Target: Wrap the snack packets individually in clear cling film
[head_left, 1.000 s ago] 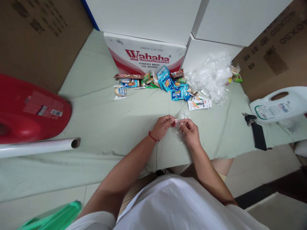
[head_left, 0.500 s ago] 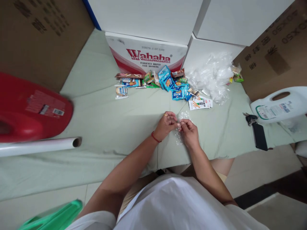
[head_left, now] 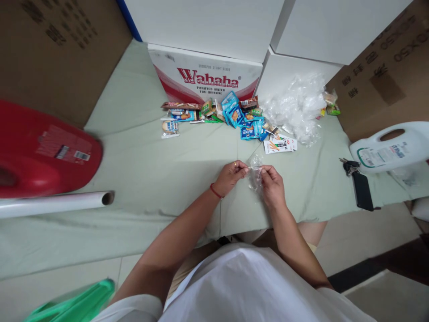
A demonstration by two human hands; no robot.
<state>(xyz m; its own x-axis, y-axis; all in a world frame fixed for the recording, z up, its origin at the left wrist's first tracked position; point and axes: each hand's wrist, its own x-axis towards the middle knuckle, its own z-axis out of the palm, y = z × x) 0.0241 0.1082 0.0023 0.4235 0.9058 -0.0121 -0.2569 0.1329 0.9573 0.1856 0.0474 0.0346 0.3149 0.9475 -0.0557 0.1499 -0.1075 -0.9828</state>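
A small clear plastic bag (head_left: 255, 178) hangs crumpled between my two hands, just above the green cloth. My left hand (head_left: 231, 175), with a ring and a red wrist cord, pinches it from the left between thumb and forefinger. From the other side my right hand (head_left: 272, 184) grips it in a like pinch. Beyond the hands lie packaged snacks: a white packet with orange sticks (head_left: 279, 145), several blue packets (head_left: 236, 115) and a small biscuit packet (head_left: 170, 129). Behind these on the right is a heap of clear plastic bags (head_left: 298, 109).
A Wahaha carton (head_left: 208, 78) stands at the back under white boxes. On the left are a red jug (head_left: 43, 154) and a white roll (head_left: 56, 204). A white detergent bottle (head_left: 392, 147), keys (head_left: 350, 167) and a black phone-like object (head_left: 363, 191) lie on the right.
My hands have moved apart, the right one shifting rightward, and the clear bag is stretched between the fingertips. The snacks and the heap of bags have stayed in place.
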